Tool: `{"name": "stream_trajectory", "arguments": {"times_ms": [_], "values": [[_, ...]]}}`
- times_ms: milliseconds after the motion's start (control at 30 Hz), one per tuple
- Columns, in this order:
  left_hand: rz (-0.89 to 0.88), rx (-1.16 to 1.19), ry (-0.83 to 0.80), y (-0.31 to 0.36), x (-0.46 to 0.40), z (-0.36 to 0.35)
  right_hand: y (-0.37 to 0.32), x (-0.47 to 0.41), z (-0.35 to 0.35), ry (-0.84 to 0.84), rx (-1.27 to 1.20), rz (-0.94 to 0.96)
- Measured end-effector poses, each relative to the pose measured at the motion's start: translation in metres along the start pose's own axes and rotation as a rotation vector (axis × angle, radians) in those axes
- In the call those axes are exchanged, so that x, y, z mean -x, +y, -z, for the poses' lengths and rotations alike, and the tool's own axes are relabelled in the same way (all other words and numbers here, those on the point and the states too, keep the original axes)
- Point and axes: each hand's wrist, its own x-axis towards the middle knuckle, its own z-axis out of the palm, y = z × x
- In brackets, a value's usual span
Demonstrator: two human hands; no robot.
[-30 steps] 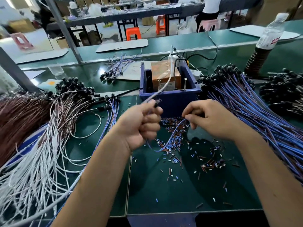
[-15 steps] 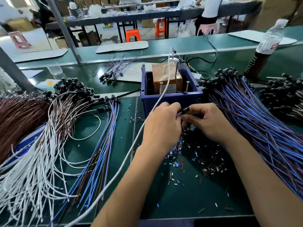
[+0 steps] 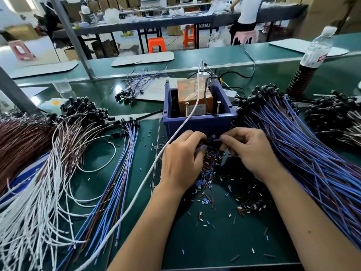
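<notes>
- Bench mat (image 3: 214,241): matt green, smooth, rubber-like.
- Bin (image 3: 199,124), 12 o'clock: blue plastic with a dull sheen.
- Box (image 3: 193,94) inside the bin: brown cardboard under glossy tape.
- Screws (image 3: 187,108) by the box: bright metal.
- Capped blue wire (image 3: 210,138): smooth plastic insulation, glossy black cap.
- Cord (image 3: 136,194), 9 o'clock: white, woven texture.
- Bottle (image 3: 316,49), 2 o'clock: clear glossy plastic.

Piece in play is a little black cap (image 3: 210,139) on a thin blue wire (image 3: 199,148), just above centre frame. It's held mid-air, tilted up to the right, with short bits of wire showing either side.
</notes>
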Motion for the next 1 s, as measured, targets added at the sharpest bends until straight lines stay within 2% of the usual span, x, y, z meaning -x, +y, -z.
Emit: {"name": "stream_trajectory", "arguments": {"times_ms": [100, 433, 767, 867, 933, 1000], "values": [[-0.025, 0.082, -0.022, 0.0, 0.001, -0.007, 0.004, 0.001, -0.006, -0.06, 0.028, 0.005], [0.056, 0.155, 0.055, -0.003, 0.002, -0.014, 0.0, 0.002, -0.006, -0.021, 0.015, -0.001], [0.055, 0.2, 0.03, -0.001, 0.001, -0.012, -0.009, 0.005, -0.002, -0.045, -0.037, -0.016], [0.073, 0.194, 0.061, -0.004, 0.002, -0.01, -0.009, 0.004, 0.002, 0.018, -0.065, -0.018], [0.133, 0.209, 0.135, -0.009, 0.002, -0.008, -0.007, 0.001, 0.009, 0.105, -0.099, -0.024], [0.18, 0.238, 0.19, -0.01, 0.003, -0.007, -0.003, 0.001, 0.009, 0.112, -0.06, -0.014]]}}
